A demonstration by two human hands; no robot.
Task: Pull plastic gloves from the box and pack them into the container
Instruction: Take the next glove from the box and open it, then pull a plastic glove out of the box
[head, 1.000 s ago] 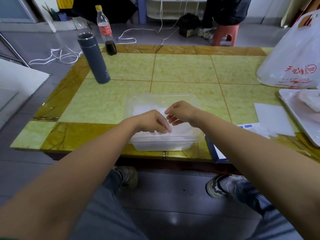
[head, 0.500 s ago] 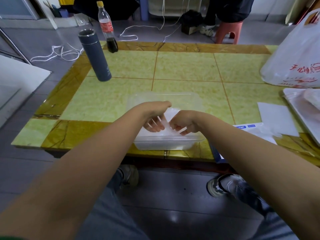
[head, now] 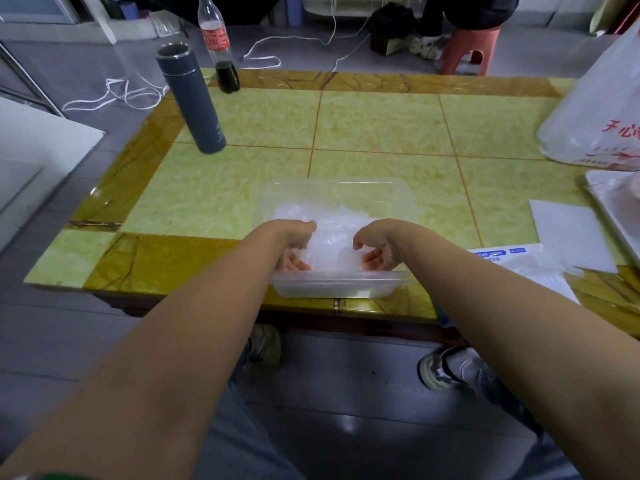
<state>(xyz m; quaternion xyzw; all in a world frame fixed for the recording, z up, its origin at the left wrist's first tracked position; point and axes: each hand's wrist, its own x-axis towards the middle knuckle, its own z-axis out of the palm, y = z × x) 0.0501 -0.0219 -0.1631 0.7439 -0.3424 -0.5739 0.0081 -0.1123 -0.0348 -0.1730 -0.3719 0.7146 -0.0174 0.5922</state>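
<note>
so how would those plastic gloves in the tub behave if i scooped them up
The gloves look thin, see-through and crumpled, so probably floppy and light. They sit puffed up in the clear container, so they may spring back unless pressed. Glossy film, likely slippery.

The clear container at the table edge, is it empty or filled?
Partly filled: crumpled clear gloves lie inside the container; the left hand and right hand reach into it.

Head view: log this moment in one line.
stage: packing | left hand: in container, on gloves | right hand: same | grip: unclear | box: right, untouched
</note>
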